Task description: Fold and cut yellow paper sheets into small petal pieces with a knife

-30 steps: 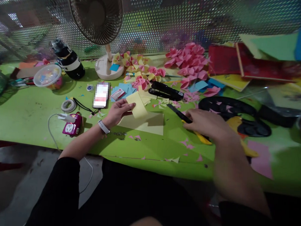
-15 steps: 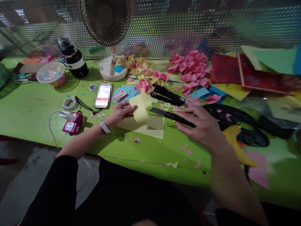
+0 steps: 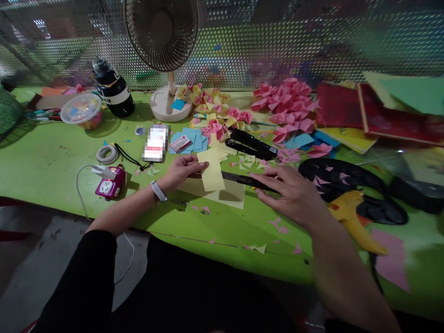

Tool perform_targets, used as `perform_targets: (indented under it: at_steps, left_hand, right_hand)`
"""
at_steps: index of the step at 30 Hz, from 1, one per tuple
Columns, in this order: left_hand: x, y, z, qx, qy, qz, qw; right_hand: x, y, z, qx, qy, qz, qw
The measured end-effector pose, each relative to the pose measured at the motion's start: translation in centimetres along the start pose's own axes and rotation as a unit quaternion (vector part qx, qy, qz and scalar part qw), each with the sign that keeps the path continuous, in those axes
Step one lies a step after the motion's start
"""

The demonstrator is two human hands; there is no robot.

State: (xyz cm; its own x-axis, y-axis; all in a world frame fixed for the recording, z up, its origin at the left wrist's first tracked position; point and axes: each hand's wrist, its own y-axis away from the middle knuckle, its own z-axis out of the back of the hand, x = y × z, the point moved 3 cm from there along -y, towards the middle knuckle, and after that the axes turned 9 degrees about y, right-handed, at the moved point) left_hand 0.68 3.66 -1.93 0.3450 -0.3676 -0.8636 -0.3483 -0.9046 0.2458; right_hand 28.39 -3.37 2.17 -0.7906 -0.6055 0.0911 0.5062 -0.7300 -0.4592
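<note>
My left hand [image 3: 183, 170] pinches a pale yellow paper strip [image 3: 213, 176] by its left edge and holds it up off the table. In my right hand [image 3: 292, 193] is a black utility knife [image 3: 250, 181], its dark blade pointing left. The blade passes behind the strip, so its tip is hidden there. Beneath both hands lies a larger pale yellow sheet [image 3: 235, 198] on the green table [image 3: 223, 239]. Just beyond the strip are a black stapler [image 3: 252, 144] and small yellow and pink paper scraps [image 3: 249, 161].
Folded pink paper pieces [image 3: 286, 103] are heaped at the back, beside a fan [image 3: 169, 109]. A phone [image 3: 155, 144], a tape roll [image 3: 107, 153] and a purple plug adapter [image 3: 112, 183] lie left. A yellow glue gun [image 3: 354, 222] and a black looped object [image 3: 384, 208] lie right.
The knife has moved left, from beside the yellow strip to behind it. The strip, curled before, now hangs flatter. The view has shifted slightly.
</note>
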Motion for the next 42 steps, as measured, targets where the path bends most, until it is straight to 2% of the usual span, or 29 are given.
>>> perform_targets:
  at_steps: [5,12,19,29,35,42]
  left_hand:
    - [0.0,0.0,0.0,-0.003,-0.009,-0.014,1.000]
    - [0.2,-0.1,0.2,0.012,-0.028,-0.027,0.999]
    - [0.1,-0.1,0.1,0.022,-0.040,-0.041,0.998]
    - [0.1,0.0,-0.3,-0.002,-0.050,-0.046,0.998]
    - [0.1,0.0,-0.4,-0.008,-0.056,-0.055,0.997]
    - [0.1,0.0,-0.3,-0.035,-0.053,-0.061,0.996]
  right_hand:
    - [0.0,0.1,-0.1,0.003,0.014,0.011,1.000]
    - [-0.3,0.3,0.3,0.006,0.012,-0.021,1.000]
    - [0.3,0.1,0.0,0.016,0.031,0.005,0.999]
    - [1.8,-0.3,-0.2,0.040,0.038,0.045,0.997]
    - [2.0,-0.4,-0.6,0.063,0.041,0.029,0.997]
    - [1.6,-0.4,-0.7,0.106,-0.005,0.003,0.994]
